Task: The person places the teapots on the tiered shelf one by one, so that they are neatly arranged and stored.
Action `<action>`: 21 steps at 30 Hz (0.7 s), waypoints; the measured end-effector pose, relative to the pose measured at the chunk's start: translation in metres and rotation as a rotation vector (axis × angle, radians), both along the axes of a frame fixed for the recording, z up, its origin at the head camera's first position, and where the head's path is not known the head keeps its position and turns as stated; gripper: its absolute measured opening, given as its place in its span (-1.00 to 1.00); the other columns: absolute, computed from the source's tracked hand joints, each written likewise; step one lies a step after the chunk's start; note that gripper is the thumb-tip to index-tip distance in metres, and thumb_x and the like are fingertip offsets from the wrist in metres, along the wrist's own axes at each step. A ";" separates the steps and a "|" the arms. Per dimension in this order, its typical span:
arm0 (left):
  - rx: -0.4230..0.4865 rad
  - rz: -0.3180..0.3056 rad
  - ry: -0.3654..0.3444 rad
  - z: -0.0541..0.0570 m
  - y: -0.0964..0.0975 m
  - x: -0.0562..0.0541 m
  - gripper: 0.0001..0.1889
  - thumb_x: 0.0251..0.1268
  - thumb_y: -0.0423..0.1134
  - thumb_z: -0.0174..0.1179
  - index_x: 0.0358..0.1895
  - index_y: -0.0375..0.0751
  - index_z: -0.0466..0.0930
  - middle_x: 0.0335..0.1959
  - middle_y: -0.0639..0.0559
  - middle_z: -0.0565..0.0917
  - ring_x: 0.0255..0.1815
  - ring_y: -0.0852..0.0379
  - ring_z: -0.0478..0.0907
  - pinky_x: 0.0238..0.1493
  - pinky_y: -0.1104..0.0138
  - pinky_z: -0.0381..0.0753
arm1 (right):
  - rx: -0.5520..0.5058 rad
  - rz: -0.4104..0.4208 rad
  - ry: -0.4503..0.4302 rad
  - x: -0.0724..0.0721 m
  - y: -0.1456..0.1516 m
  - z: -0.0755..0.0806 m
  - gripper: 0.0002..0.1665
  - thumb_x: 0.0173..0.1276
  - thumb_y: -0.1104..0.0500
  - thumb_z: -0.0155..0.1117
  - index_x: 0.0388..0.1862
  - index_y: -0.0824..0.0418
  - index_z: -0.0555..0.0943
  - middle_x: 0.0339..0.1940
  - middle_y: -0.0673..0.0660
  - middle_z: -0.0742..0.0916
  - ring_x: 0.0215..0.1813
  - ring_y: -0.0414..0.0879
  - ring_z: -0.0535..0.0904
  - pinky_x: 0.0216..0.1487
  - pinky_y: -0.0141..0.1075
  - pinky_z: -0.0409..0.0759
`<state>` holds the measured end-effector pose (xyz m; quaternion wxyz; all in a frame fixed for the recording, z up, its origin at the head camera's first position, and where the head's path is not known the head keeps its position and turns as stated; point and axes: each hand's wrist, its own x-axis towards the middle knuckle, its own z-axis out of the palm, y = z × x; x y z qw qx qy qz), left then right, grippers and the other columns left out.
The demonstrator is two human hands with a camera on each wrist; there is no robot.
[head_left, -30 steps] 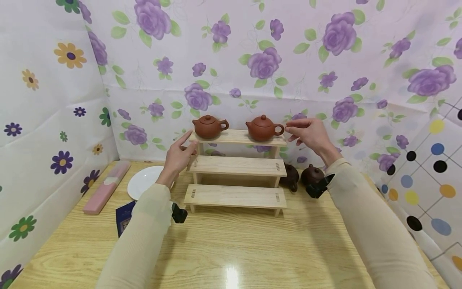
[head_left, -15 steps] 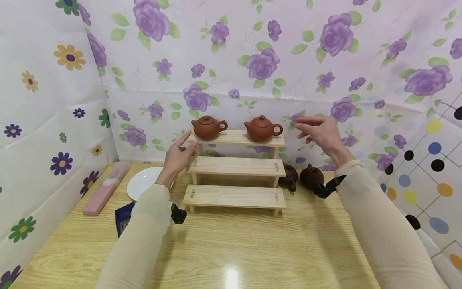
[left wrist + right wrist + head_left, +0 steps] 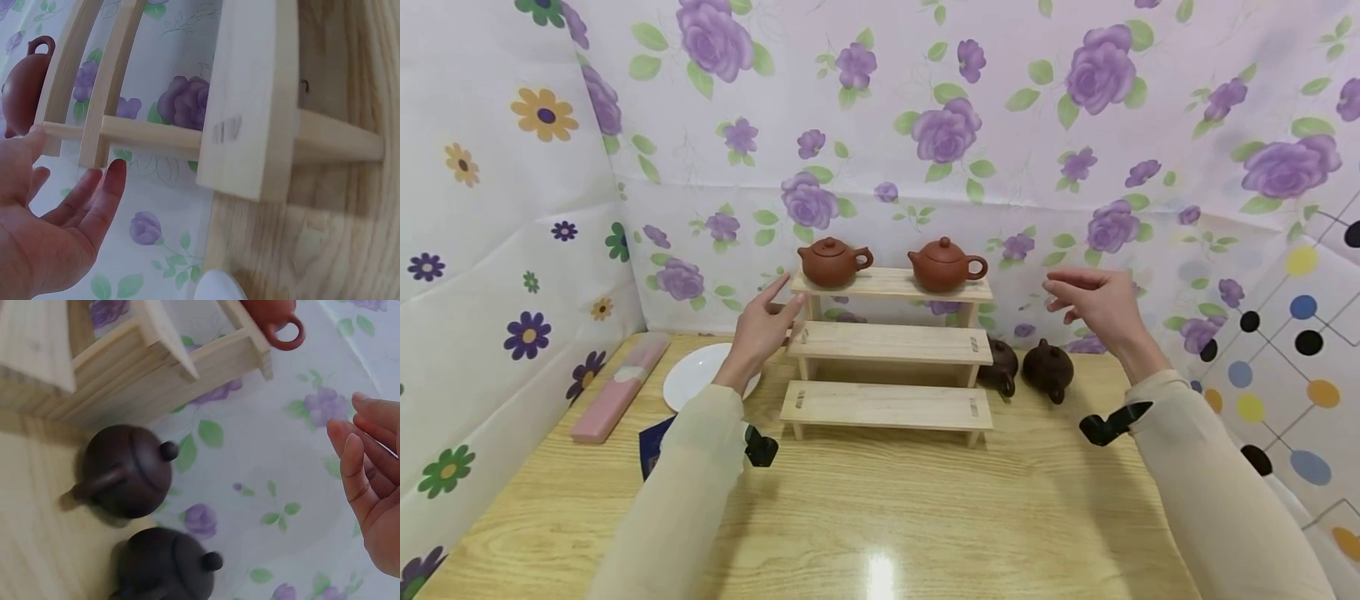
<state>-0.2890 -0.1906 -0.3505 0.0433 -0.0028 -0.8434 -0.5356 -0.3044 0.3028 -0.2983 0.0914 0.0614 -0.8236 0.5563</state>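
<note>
Two red-brown clay teapots, a left one and a right one, stand on the top board of a three-step wooden stand. At the stand's upper left end is my left hand, its thumb and fingers spread apart; in the left wrist view they lie at the frame's end, and whether they press it I cannot tell. To the right of the stand, my right hand hangs in the air with loosely bent fingers and nothing in them. Below it on the table sit two dark brown teapots, one whole, the other partly behind the stand.
On the left of the wooden table lie a white plate, partly behind my left arm, a pink case and a dark blue packet. Flowered cloth hangs close behind the stand.
My right hand has moved away from the right red-brown teapot's handle, to the right and then lower. The left hand has shifted slightly left. The teapots on the top board keep their places.
</note>
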 end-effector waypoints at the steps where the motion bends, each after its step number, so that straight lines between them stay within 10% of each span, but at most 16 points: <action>1: -0.003 -0.005 -0.001 -0.001 -0.001 0.002 -0.27 0.64 0.25 0.03 0.74 0.33 0.02 0.38 -0.25 0.59 0.23 -0.19 0.63 0.11 -0.03 0.71 | 0.003 -0.002 -0.003 0.002 0.001 -0.003 -0.46 0.46 -0.06 0.48 0.24 0.27 0.74 -0.20 -0.25 0.86 -0.32 -0.23 0.80 -0.37 -0.27 0.75; 21: -0.005 -0.157 -0.025 -0.022 -0.011 0.041 -0.15 0.65 0.21 0.06 0.77 -0.05 -0.08 0.49 -0.39 0.46 0.37 -0.32 0.58 0.16 -0.05 0.74 | -0.011 -0.004 -0.070 0.035 -0.006 -0.080 -0.48 0.52 0.09 0.42 0.24 0.47 0.68 -0.32 -0.16 0.87 -0.37 -0.24 0.81 -0.37 -0.25 0.79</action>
